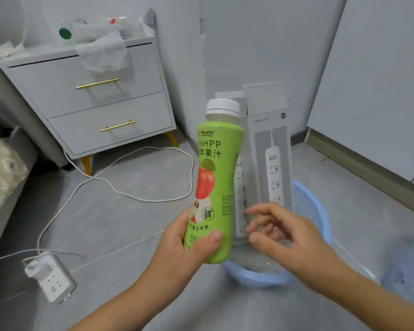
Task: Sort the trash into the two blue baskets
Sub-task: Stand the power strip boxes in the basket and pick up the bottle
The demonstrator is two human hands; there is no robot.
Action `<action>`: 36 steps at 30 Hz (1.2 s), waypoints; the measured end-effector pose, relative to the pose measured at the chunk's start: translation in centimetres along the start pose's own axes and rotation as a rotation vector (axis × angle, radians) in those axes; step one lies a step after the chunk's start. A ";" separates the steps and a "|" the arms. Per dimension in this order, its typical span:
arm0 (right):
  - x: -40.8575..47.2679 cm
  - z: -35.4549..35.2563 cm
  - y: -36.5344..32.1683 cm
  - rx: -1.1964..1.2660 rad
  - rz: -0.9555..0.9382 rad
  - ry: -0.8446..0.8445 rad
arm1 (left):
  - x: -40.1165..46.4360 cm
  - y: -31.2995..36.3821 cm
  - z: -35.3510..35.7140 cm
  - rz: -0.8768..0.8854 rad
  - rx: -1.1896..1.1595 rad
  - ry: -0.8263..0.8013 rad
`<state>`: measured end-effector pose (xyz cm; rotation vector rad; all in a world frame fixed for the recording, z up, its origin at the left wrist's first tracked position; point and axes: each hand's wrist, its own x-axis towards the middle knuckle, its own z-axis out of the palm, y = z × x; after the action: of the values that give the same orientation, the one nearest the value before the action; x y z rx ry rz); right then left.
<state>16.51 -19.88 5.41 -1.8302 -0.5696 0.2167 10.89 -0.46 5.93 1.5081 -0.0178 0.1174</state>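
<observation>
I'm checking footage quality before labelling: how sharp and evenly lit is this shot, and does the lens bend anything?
Head view: soft, even indoor light with faint shadows; the green juice bottle reads sharply, the right hand is motion-blurred; wide-angle distortion bows the nightstand and walls, and the blue basket smears toward the edge.

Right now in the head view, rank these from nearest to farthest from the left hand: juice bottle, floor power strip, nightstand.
From the left hand:
1. Juice bottle, gripped in that hand.
2. Power strip, on the floor to the left.
3. Nightstand, far back on the left by the wall.
</observation>
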 end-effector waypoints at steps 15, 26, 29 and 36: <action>-6.6 -20.8 1.0 -0.122 0.177 0.860 | 1.7 -5.4 10.5 0.562 1.277 -0.428; -12.4 -23.7 9.8 -0.527 0.488 0.683 | 2.8 -9.4 9.0 0.496 1.418 -0.430; -11.8 -23.3 10.1 -0.567 0.488 0.654 | 2.7 -9.2 8.9 0.494 1.426 -0.438; -10.4 -23.6 10.7 -0.791 0.752 0.466 | 2.9 -9.6 8.7 0.507 1.438 -0.445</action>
<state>20.38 -47.28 1.88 -2.6938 0.4631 0.0466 15.16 -9.50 -2.86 2.9100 -0.8273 0.2171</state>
